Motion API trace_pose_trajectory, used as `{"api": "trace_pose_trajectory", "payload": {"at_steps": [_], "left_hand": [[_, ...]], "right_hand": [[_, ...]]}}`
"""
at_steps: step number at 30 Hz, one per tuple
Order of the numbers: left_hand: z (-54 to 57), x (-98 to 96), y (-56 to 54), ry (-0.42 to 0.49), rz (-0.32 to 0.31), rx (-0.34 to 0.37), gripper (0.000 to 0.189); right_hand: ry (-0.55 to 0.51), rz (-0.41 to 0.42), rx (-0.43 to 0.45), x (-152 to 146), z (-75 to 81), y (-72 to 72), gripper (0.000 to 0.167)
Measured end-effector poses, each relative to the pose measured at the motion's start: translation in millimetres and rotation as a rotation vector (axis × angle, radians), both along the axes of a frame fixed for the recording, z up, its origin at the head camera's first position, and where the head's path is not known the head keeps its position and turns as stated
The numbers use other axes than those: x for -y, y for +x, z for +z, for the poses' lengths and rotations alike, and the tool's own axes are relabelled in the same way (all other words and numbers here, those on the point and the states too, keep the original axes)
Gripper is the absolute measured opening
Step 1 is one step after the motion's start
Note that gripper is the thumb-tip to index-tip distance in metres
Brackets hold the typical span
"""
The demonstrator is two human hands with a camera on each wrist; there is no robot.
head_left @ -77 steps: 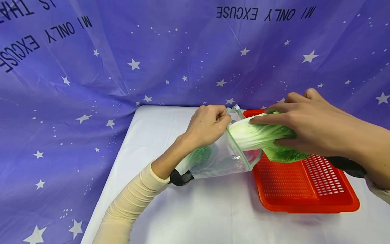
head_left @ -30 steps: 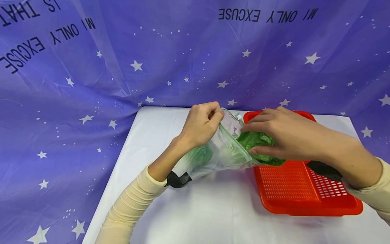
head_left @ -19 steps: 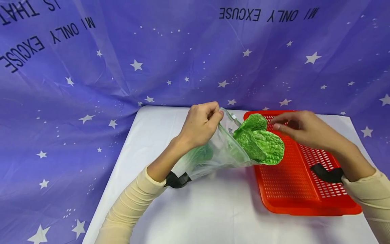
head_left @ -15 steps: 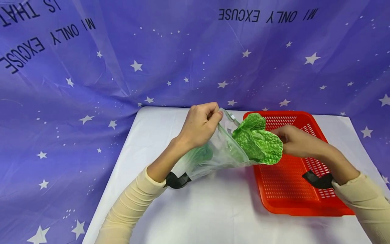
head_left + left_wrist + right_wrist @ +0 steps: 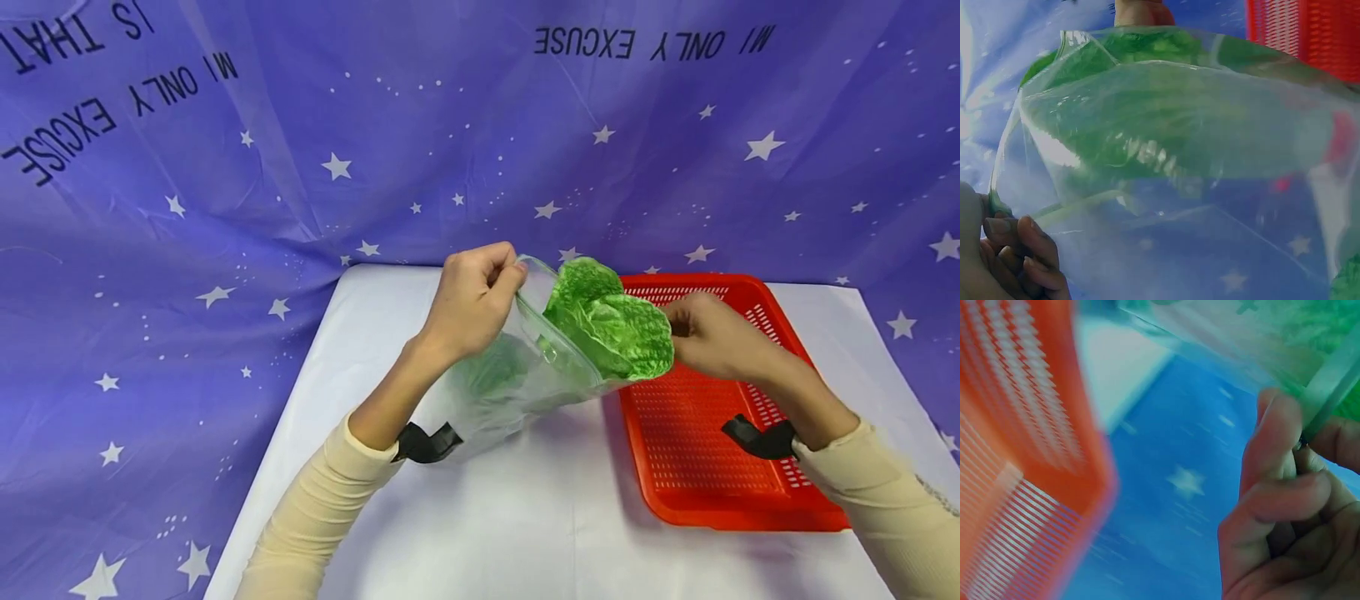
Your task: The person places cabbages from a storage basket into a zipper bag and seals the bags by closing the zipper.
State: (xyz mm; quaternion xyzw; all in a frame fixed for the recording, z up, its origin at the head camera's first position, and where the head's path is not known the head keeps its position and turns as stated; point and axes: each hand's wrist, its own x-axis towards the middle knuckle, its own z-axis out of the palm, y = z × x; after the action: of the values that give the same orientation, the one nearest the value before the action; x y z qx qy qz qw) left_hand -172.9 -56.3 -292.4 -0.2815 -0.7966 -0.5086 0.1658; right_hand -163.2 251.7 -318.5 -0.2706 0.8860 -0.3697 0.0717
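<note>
My left hand (image 5: 468, 304) pinches the rim of a clear zip bag (image 5: 540, 383) at its far-left corner. One napa cabbage (image 5: 618, 333) lies in the bag's mouth, its green leaf ends sticking out to the right. Deeper in, a second cabbage (image 5: 491, 371) shows through the plastic. Behind the leaves is my right hand (image 5: 716, 337); the right wrist view has its thumb and fingers pinching the bag's green zip strip (image 5: 1335, 381). In the left wrist view the left fingers (image 5: 1038, 244) hold the rim, with the bag spread across the view.
A red plastic basket (image 5: 720, 512) with slotted walls stands on the right, under the right hand and forearm. White cloth covers the table (image 5: 525, 533). A purple star-printed curtain (image 5: 450, 125) hangs behind it.
The right hand pushed the cabbage stem-first into the bag, released it, then reached behind the leaves to the bag's rim. Both hands and the bag have shifted slightly left and up.
</note>
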Motion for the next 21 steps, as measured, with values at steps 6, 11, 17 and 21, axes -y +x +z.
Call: {"api": "trace_pose_trajectory", "payload": {"at_steps": [6, 11, 17, 21], "left_hand": [[26.9, 17.8, 4.9, 0.128, 0.133, -0.049, 0.034], [26.1, 21.1, 7.1, 0.102, 0.181, -0.035, 0.036], [9.9, 25.0, 11.6, 0.043, 0.135, -0.003, 0.034], [1.6, 33.9, -2.6, 0.025, 0.112, 0.021, 0.033]], "right_hand": [[0.022, -0.173, -0.249, 5.2, 76.2, -1.5, 0.013], [0.141, -0.132, -0.438, 11.4, 105.3, -6.1, 0.008], [0.189, -0.076, -0.471, 19.8, 95.1, -13.4, 0.008], [0.211, -0.049, -0.449, 22.6, 83.2, -17.6, 0.009]]}}
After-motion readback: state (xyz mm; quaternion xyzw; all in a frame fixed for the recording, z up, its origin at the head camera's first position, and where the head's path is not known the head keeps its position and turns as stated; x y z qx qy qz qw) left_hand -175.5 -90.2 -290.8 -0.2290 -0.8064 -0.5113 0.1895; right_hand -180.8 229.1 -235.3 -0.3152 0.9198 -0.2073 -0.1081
